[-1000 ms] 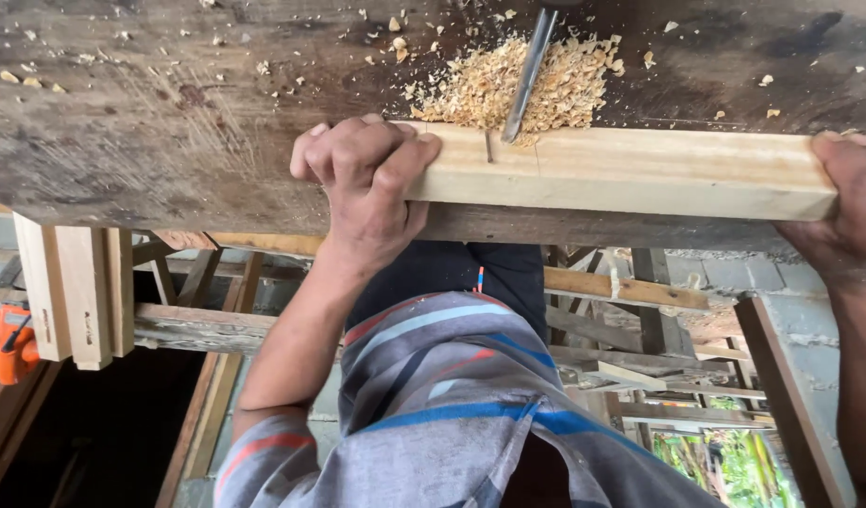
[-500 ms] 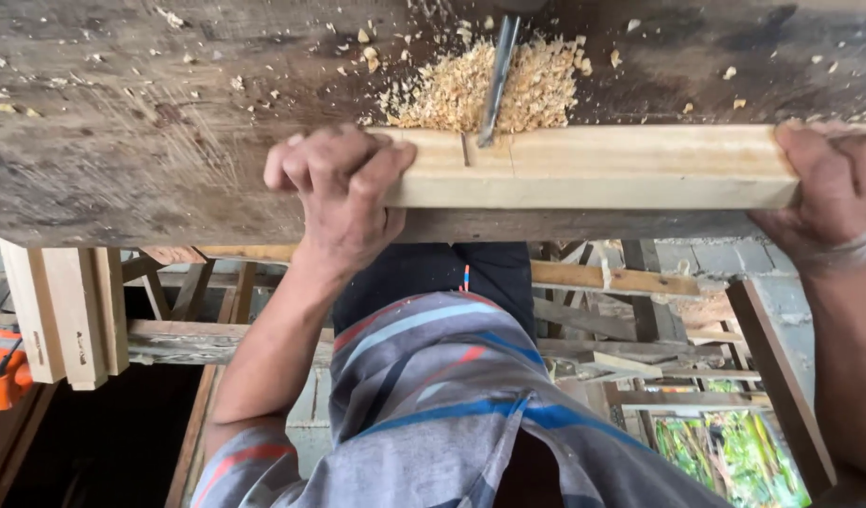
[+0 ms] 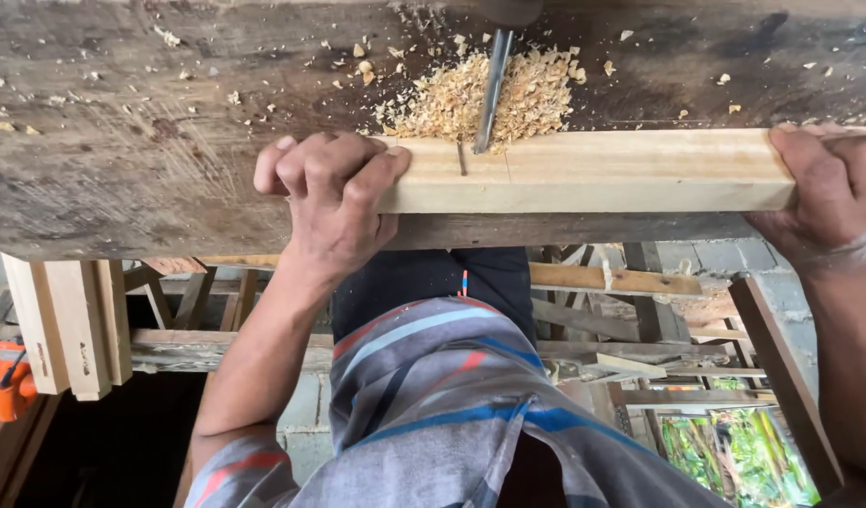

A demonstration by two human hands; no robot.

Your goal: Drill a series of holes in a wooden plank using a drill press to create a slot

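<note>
My left hand (image 3: 334,202) has slid along the wood bar (image 3: 593,169), now just short of the bit (image 3: 492,89); right hand (image 3: 828,193) has closed further over the bar's end.

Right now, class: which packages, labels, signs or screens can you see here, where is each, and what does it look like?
Package: perhaps one; glossy green-and-yellow printed bags at the bottom right, behind a leaning wooden batten; too blurred to be sure.
Labels, signs, screens: none visible on the wooden strip, workbench or orange power tool.
</note>
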